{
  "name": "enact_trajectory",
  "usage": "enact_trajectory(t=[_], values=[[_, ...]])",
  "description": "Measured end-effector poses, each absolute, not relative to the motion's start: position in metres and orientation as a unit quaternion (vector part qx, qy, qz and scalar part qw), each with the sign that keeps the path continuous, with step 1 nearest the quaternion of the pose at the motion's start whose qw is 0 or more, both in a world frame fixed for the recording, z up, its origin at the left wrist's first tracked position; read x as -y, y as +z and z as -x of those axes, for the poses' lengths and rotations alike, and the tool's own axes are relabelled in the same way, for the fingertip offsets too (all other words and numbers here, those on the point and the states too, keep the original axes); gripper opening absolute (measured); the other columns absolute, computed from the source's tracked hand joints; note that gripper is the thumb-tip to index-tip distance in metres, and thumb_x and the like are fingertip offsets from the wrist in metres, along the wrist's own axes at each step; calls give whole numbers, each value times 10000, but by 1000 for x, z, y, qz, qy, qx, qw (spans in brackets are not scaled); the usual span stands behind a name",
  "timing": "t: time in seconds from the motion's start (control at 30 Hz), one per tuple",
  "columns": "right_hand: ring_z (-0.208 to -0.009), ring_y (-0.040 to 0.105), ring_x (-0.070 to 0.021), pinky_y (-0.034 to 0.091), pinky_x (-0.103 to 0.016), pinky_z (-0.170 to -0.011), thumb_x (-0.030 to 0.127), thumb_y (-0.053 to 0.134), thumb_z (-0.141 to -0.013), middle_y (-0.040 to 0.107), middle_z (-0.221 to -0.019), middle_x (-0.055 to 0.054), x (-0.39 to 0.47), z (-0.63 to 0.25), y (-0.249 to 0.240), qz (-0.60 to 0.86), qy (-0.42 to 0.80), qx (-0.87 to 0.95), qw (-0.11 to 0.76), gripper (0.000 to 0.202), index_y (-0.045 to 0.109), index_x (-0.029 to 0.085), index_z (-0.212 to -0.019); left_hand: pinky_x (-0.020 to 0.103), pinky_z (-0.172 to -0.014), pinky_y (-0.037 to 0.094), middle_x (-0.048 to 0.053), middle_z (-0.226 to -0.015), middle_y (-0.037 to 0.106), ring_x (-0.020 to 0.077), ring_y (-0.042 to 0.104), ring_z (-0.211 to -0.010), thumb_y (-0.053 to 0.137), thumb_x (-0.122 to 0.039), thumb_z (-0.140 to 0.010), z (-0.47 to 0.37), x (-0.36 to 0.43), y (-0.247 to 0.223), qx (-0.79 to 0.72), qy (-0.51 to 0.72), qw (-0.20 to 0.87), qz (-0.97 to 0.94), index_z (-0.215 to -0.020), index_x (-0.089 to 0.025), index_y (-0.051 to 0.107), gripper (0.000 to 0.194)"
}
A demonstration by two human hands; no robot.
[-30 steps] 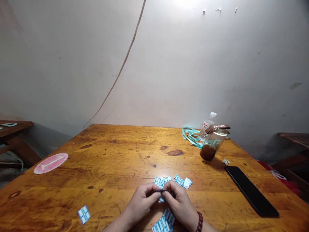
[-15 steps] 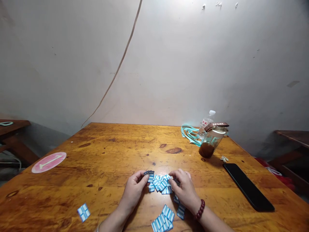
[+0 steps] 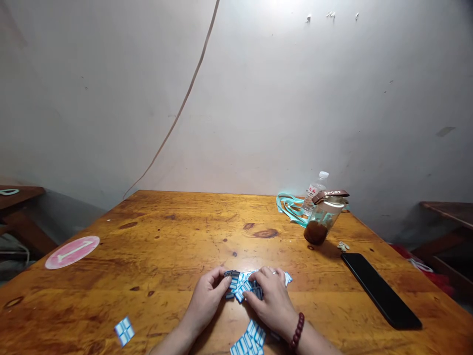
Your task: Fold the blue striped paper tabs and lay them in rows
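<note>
Blue-printed cards [image 3: 240, 285] overlap on glossy, knotted wood [image 3: 192, 236].

The wooden bench [image 3: 177, 251] is gleaming under scuffed, glossy varnish; the small cards [image 3: 247, 342] are looking papery, the phone [image 3: 380, 291] smooth, the water bottle [image 3: 309, 203] clear plastic, the wall [image 3: 277, 108] matt.

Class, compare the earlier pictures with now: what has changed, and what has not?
The hands, first together, have parted. The left hand keeps a dark piece at its fingertips; the right hand drew away, then shifted left over the blue-and-white cards. The lone card, phone and tumbler stayed put.
</note>
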State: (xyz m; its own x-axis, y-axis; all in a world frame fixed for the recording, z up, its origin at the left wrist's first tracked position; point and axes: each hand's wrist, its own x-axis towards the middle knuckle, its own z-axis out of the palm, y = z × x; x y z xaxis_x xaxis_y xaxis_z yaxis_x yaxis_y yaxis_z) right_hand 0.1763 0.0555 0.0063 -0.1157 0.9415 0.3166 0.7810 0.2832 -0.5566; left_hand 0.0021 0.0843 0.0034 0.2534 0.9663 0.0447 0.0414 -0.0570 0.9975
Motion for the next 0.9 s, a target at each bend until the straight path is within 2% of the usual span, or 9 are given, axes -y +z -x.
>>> enact_trajectory(t=[0.07, 0.13, 0.2, 0.4, 0.53, 0.67, 0.77, 0.9], values=[[-775, 460, -163, 232, -340, -811, 239, 602, -665, 536, -760, 6, -56, -173, 4, 586, 129, 738, 310, 100, 549, 209, -744, 219, -579, 405, 2, -662, 586, 134, 522, -628, 529, -310, -746, -2, -84, 3, -435, 428, 527, -592, -717, -140, 594, 185], [-754, 465, -145, 237, -322, -802, 167, 557, -681, 534, -732, 18, -57, -173, 2, 585, 147, 732, 317, 39, 536, 198, -691, 219, -584, 403, 6, -670, 594, 139, 528, -637, 527, -313, -746, -2, -84, 3, -436, 425, 523, -597, -717, -143, 593, 185], [-734, 472, -130, 238, -312, -795, 126, 505, -704, 538, -708, 26, -58, -175, 1, 584, 168, 721, 334, 82, 524, 187, -653, 222, -597, 404, 14, -683, 603, 145, 534, -652, 526, -318, -744, -2, -84, 4, -437, 423, 521, -599, -719, -144, 596, 189], [-738, 490, -130, 227, -323, -815, 152, 436, -771, 565, -703, 18, -58, -182, 8, 558, 189, 730, 347, 176, 563, 195, -656, 226, -604, 409, 18, -690, 618, 154, 544, -659, 548, -352, -719, -3, -84, 5, -447, 429, 524, -584, -718, -144, 600, 214], [-773, 500, -135, 208, -338, -846, 138, 403, -794, 597, -766, 13, -54, -182, 12, 528, 199, 748, 351, 239, 609, 253, -835, 228, -608, 409, 16, -699, 616, 156, 547, -671, 529, -339, -737, -2, -85, 4, -441, 424, 525, -591, -732, -144, 594, 206], [-767, 515, -138, 204, -355, -866, 147, 398, -807, 612, -780, 14, -54, -183, 12, 511, 220, 744, 370, 297, 580, 294, -989, 226, -602, 407, 14, -689, 605, 148, 538, -656, 523, -332, -746, -2, -85, 3, -437, 422, 527, -595, -729, -141, 591, 204], [-718, 524, -132, 237, -338, -850, 172, 407, -809, 614, -737, 13, -55, -185, 11, 520, 225, 722, 397, 248, 613, 266, -912, 219, -581, 404, 12, -680, 599, 145, 533, -640, 539, -350, -731, -2, -85, 4, -444, 425, 529, -585, -718, -141, 593, 216], [-636, 488, -122, 296, -296, -767, 197, 442, -779, 552, -619, 20, -52, -181, 14, 536, 198, 713, 407, 176, 558, 194, -646, 219, -564, 402, 11, -652, 587, 135, 521, -604, 541, -344, -726, -3, -83, 7, -444, 413, 542, -581, -716, -139, 599, 214]])
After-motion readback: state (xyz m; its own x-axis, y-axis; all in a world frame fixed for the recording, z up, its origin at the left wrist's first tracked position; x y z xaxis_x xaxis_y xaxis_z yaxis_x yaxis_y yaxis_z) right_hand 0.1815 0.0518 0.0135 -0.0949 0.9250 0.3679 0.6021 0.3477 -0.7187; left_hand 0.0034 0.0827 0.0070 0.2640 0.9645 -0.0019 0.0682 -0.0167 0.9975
